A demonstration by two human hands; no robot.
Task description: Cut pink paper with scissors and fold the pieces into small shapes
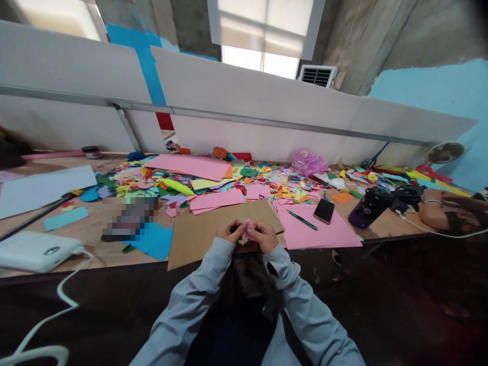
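A small folded piece of pink paper (249, 224) is pinched between my two hands, close to the table's front edge. My left hand (232, 231) grips it from the left, thumb and fingers pressed together. From the other side my right hand (264, 236) pinches the same piece. Under and behind the hands lies a brown cardboard sheet (198, 229). To the right, a dark green pen (301, 219) and a black phone (324, 210) rest on a large pink sheet (328, 236).
Colourful paper scraps (282, 185) heap along the back, with a pink plastic bag (309, 162) among them. On the left are a blue paper sheet (154, 241) and a white power bank (38, 251) with its cable. A purple bottle (368, 208) and another person's arm (434, 211) are at right.
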